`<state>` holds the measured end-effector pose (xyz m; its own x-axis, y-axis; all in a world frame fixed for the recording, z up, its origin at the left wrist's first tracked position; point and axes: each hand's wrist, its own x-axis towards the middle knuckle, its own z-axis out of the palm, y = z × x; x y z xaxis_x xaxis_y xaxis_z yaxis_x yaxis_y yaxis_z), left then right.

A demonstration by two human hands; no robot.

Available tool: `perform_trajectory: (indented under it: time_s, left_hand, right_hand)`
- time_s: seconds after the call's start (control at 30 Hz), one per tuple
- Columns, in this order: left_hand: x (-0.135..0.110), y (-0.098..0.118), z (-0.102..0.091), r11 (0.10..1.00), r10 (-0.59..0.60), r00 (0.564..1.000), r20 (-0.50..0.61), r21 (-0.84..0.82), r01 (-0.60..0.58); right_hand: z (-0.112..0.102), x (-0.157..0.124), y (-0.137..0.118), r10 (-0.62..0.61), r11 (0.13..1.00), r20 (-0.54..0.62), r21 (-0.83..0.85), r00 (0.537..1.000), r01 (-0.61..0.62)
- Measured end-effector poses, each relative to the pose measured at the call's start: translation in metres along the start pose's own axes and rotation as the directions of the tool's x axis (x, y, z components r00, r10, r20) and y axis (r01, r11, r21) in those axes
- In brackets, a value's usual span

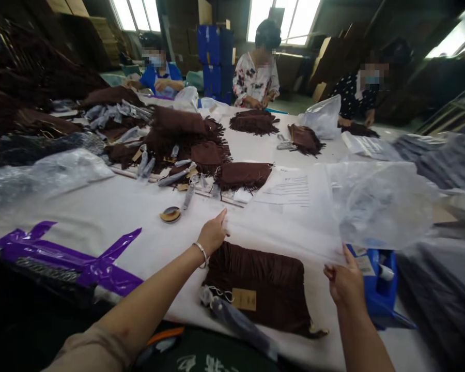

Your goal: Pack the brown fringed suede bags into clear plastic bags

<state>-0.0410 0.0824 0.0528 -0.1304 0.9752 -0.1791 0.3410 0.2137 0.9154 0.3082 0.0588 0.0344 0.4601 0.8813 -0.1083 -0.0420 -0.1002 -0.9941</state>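
Observation:
My left hand (214, 231) pinches the left edge of a thin, translucent plastic bag (282, 230). The bag's right edge is between the closed fingers of my right hand (345, 279), so it stretches flat between both hands. Printed lines show near its far end. Just below it on the table lies a dark brown fabric bag (263, 274) with a gathered top. A tan card tag (244, 299) on white string rests on the brown fabric. Along its near edge runs a strap wrapped in grey plastic (242, 325).
Brown fringed pieces (244, 174) and wrapped straps pile up beyond my hands. A roll of tape (170, 214) sits left, near purple-taped packaging (73, 261). At right are a blue tape dispenser (383, 289) and stacked plastic bags (442, 299). Several people work across the white table (101, 212).

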Motion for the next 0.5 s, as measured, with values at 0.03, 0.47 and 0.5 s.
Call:
perform_trajectory:
  time_s: [0.03, 0.47, 0.5]
  left_hand:
    - [0.007, 0.002, 0.011, 0.978, -0.081, 0.994, 0.079, -0.185, 0.095]
    - [0.058, -0.035, 0.02, 0.807, -0.168, 0.806, 0.567, -0.39, 0.443]
    - [0.052, -0.038, 0.011, 0.808, -0.163, 0.81, 0.564, -0.394, 0.438]
  right_hand:
    - [0.006, 0.008, 0.006, 0.059, 0.987, 0.05, 0.146, 0.997, -0.065]
    - [0.001, -0.04, 0.051, 0.277, 0.958, 0.321, -0.015, 0.906, -0.288]
    - [0.002, -0.047, 0.054, 0.276, 0.959, 0.314, -0.03, 0.908, -0.281]
